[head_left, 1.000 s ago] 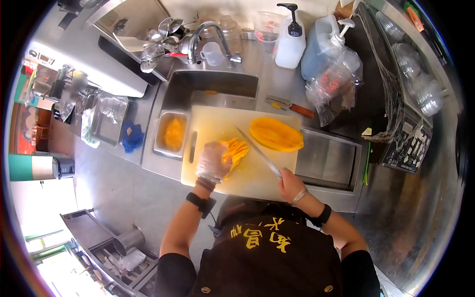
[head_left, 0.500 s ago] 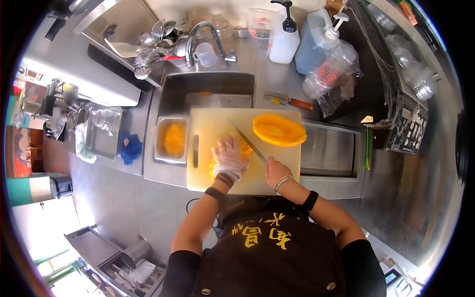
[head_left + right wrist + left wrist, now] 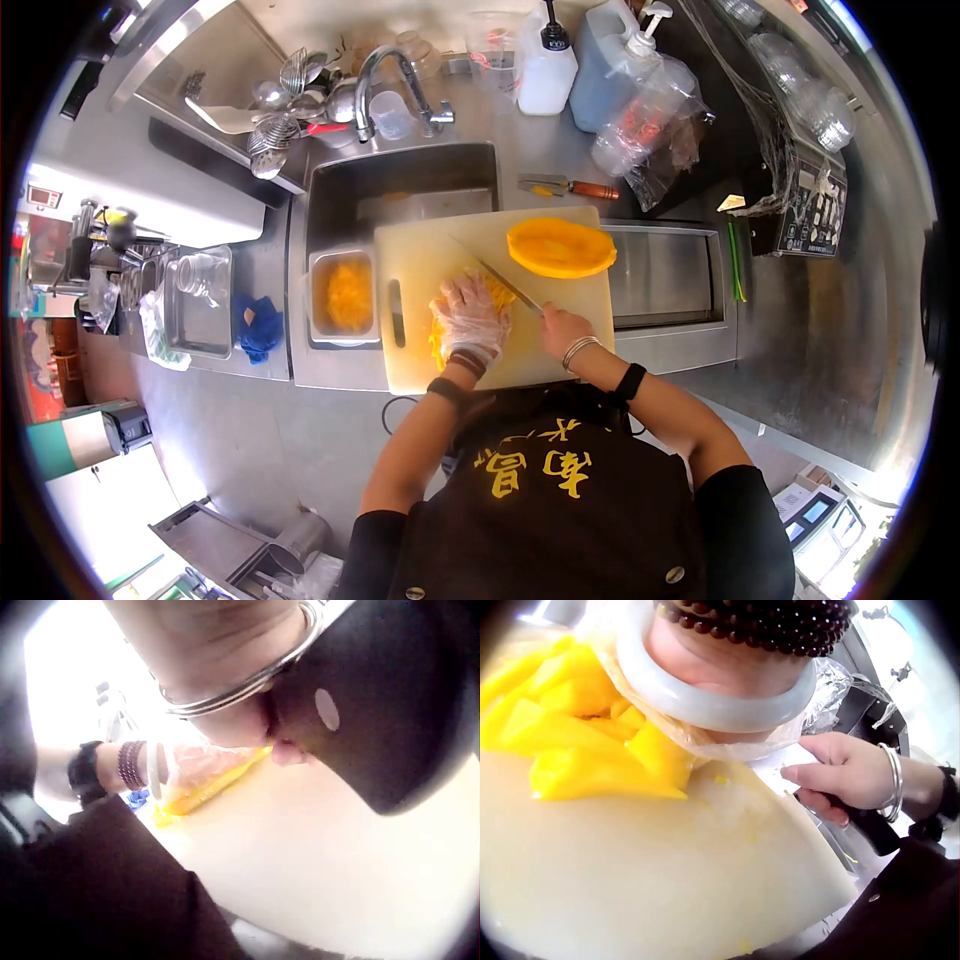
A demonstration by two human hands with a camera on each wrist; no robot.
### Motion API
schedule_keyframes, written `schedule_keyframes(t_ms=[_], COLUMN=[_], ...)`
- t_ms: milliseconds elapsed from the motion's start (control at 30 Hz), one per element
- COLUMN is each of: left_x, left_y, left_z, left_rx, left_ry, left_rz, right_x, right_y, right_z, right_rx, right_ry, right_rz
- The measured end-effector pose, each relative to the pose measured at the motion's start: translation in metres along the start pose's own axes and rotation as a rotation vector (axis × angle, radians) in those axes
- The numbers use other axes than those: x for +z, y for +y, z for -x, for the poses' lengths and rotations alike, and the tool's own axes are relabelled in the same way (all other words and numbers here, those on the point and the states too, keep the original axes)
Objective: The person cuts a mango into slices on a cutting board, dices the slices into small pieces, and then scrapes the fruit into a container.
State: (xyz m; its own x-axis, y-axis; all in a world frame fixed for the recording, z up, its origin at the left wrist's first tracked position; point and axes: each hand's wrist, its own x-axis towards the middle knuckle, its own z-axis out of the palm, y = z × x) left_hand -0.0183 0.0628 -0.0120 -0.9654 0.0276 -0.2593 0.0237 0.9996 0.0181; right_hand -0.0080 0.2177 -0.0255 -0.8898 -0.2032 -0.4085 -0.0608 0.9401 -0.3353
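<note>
In the head view, my left hand [image 3: 473,318], in a clear plastic glove, lies palm down with extended fingers over a pile of cut yellow fruit strips [image 3: 570,705]. My right hand [image 3: 566,332], bare, grips the dark handle [image 3: 877,832] of a knife [image 3: 512,286]. Its blade slants up and left across the board, close beside the strips and the gloved fingers. Farther back on the white cutting board [image 3: 412,250] rests a peeled orange-yellow fruit half [image 3: 560,249]. The glove hides part of the pile.
Left of the board stands a metal container [image 3: 313,290] of shredded yellow fruit. Behind are a sink [image 3: 330,190], a faucet [image 3: 400,55] and a wooden-handled tool [image 3: 594,190]. Pump bottles [image 3: 547,75] and a plastic bag [image 3: 650,110] stand at the back right.
The left hand has gone from the left side of the strips to lying over them, covering more. The right hand and knife have shifted slightly left and back. The head view has shifted too.
</note>
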Motion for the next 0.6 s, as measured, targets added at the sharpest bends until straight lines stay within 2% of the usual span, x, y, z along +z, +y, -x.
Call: schedule_keyframes(t_ms=[233,367,467,533,600], left_x=[0.007,0.008,0.001,-0.005,-0.003], left_y=[0.001,0.002,0.003,0.004,0.003], left_z=[-0.001,-0.001,0.000,0.000,0.001], left_rx=[-0.025,-0.029,-0.035,-0.036,-0.030], left_ry=[0.009,0.034,0.020,-0.005,-0.015], left_rz=[0.031,0.038,0.041,0.019,-0.001], right_x=[-0.015,-0.005,0.016,0.024,0.021], right_y=[-0.013,-0.015,-0.016,-0.018,-0.017], right_z=[0.016,0.013,0.001,-0.006,-0.006], right_rx=[0.016,0.046,0.085,0.052,0.027], right_ry=[-0.060,-0.055,-0.042,0.060,0.046], right_rz=[0.013,0.037,0.008,-0.007,0.003])
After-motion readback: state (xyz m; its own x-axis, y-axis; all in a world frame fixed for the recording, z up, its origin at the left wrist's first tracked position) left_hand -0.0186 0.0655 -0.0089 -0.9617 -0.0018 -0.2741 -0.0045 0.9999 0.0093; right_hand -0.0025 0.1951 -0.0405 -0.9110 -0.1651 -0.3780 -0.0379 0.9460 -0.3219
